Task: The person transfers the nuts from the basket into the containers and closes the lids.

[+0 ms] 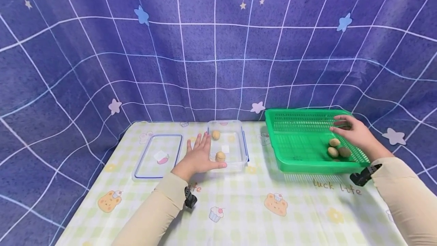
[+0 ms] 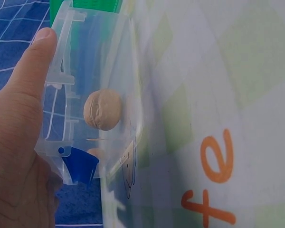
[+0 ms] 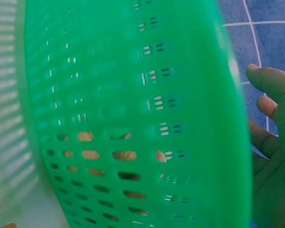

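In the head view a clear plastic container (image 1: 235, 139) holds two walnuts, one near the back (image 1: 216, 134) and one near the front (image 1: 220, 156). My left hand (image 1: 198, 156) rests at its left side with fingers spread and the thumb along the front rim; the left wrist view shows the thumb (image 2: 35, 61) against the rim. Over the right part of a green basket (image 1: 283, 147) hovers my right hand (image 1: 355, 134), thumb and fingers apart. Below it lie several walnuts (image 1: 334, 152). A brownish thing, partly hidden, shows behind the right thumb.
A clear lid (image 1: 157, 156) with a blue seal lies flat left of the container. A blue latch (image 2: 80, 164) hangs open on the container's side. The checked tablecloth (image 1: 239, 196) covers the table, and a blue grid curtain (image 1: 218, 48) stands behind.
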Tool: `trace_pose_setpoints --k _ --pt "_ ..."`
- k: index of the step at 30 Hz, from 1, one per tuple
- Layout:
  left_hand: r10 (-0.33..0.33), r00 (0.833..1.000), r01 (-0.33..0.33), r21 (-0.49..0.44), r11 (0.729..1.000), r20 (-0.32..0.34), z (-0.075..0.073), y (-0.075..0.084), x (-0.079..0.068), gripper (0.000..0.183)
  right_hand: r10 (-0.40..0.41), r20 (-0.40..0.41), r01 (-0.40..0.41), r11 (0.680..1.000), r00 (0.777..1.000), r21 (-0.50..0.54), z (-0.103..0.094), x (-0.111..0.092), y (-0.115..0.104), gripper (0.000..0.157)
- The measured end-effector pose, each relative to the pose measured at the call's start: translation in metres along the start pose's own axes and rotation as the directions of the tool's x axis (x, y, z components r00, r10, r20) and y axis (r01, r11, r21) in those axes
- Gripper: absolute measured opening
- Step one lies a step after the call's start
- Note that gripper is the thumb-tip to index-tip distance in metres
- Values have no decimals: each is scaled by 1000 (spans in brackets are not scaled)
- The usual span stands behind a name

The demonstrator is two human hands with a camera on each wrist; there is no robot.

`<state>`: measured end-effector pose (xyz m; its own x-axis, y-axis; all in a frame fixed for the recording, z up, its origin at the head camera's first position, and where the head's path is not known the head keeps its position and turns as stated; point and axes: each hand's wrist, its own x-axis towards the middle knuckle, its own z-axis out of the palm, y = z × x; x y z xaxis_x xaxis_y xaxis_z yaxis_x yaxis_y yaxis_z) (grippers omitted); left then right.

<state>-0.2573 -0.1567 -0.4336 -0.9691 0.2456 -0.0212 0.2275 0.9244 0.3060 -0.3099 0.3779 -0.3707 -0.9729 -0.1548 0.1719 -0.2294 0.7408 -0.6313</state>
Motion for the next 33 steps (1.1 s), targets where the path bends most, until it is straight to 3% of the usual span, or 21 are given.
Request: trace_pose_setpoints --k 11,19,26,33 --pt "-6 1000 6 1 1000 3 -1 2 3 129 -57 84 52 997 995 57 -1 -4 23 59" --pt "-15 1000 15 8 1000 5 1 0 4 131 -27 160 20 999 987 46 1 -12 31 63" --pt "-19 1000 19 5 1000 9 0 -1 5 132 -57 237 43 997 970 63 7 -8 41 61" --pt "-7 1000 7 -25 1000 4 -2 0 3 131 -20 319 7 999 948 42 10 -5 43 67"
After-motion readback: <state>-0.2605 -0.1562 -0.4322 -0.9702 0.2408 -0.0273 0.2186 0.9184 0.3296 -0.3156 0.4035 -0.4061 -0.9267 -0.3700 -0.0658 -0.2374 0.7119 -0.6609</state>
